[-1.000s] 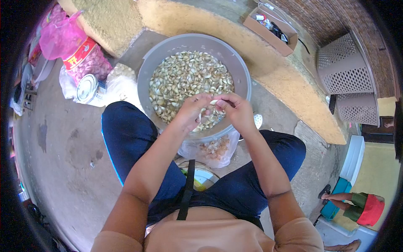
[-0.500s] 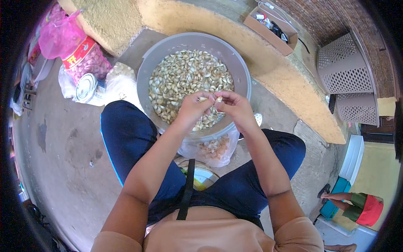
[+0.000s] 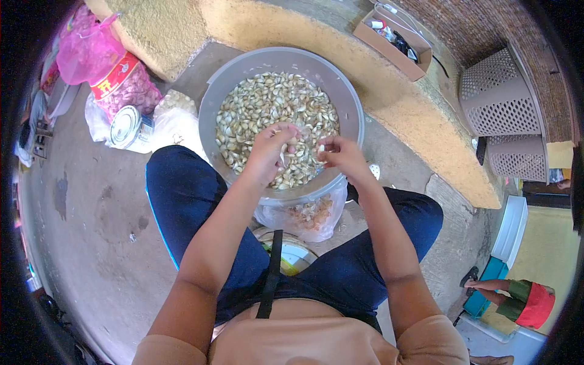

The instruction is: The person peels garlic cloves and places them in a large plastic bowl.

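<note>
A large grey tub (image 3: pixel 208 115) in front of me holds a great many garlic cloves (image 3: pixel 255 100), which look wet. Above its near side, my left hand (image 3: pixel 271 152) is closed, with a thin pale garlic peel (image 3: pixel 305 131) at its fingertips. Another pale bit shows under that palm, too small to name. A short gap to the right, my right hand (image 3: pixel 344 159) pinches a small whitish garlic clove (image 3: pixel 321 149) between thumb and fingers. Below the tub's near rim lies a clear plastic bag (image 3: pixel 328 226) with brownish peelings (image 3: pixel 310 213) in it.
A pink net sack (image 3: pixel 131 91) of garlic and a tin can (image 3: pixel 126 126) stand at the left. A low yellow wall (image 3: pixel 389 100) curves behind the tub, bearing a cardboard box (image 3: pixel 395 45). Grey perforated baskets (image 3: pixel 502 91) are at the right. Another person (image 3: pixel 523 301) is at lower right.
My hands were together over the tub and have drawn apart. The left went slightly left, and the right now pinches the clove by itself.
</note>
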{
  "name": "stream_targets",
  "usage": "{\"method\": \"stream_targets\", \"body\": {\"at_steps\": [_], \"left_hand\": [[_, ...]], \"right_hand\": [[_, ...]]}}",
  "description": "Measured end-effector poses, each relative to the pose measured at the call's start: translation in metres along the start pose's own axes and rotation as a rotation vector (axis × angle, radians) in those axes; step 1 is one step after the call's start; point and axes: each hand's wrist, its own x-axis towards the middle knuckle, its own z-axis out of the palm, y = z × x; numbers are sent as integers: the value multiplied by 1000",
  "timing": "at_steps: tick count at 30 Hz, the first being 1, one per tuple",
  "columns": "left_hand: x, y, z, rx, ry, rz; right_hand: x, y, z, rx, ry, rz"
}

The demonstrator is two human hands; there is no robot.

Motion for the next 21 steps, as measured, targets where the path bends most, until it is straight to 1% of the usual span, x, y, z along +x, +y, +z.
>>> {"method": "stream_targets", "body": {"at_steps": [2,5,8,11,13,14,16,18,19,21], "left_hand": [[0,2,-1,-43,-5,-5],[-5,7,1,-133,58,-12],[-5,7,-3,-182,-21,-3],[-6,8,-8,-173,-66,8],[-4,7,-10,-171,-62,79],[-4,7,-10,-169,-60,104],[-6,9,-12,-190,-82,127],[-11,18,-17,-234,-130,130],[-15,24,-18,-258,-123,146],[-24,37,-20,-309,-114,178]], "right_hand": [[21,42,-2,-68,5,61],[35,80,8,-117,-53,303],[51,120,28,-112,-14,403],[68,130,62,-475,-72,257],[90,139,103,-444,55,39],[90,123,129,-392,91,-103],[74,46,185,-280,163,-385],[75,27,215,-231,239,-553],[76,24,222,-243,282,-577],[78,22,217,-206,259,-518]]}}
